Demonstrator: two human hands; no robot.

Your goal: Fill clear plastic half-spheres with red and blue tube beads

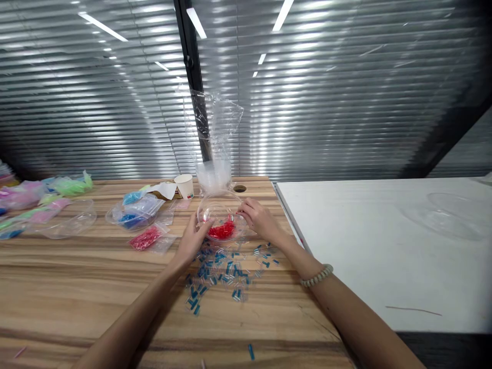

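A clear round plastic bowl (203,207) is tilted towards me above the wooden table, with a heap of small red pieces (222,230) along its lower side. My left hand (193,238) grips the bowl's left edge, thumb over the rim. At the right rim is my right hand (255,218), fingers pinched together; a speck of red shows by the fingertips, too small to name. Just below the bowl, short blue and clear tube-like pieces (219,269) lie scattered on the table.
Left of the bowl lie a bag of red pieces (146,238) and a clear container with blue bags (132,218). Behind stand a paper cup (185,186) and a plastic bag of clear containers (215,174). Colourful bags (69,185) are far left; a white table (365,246) adjoins right.
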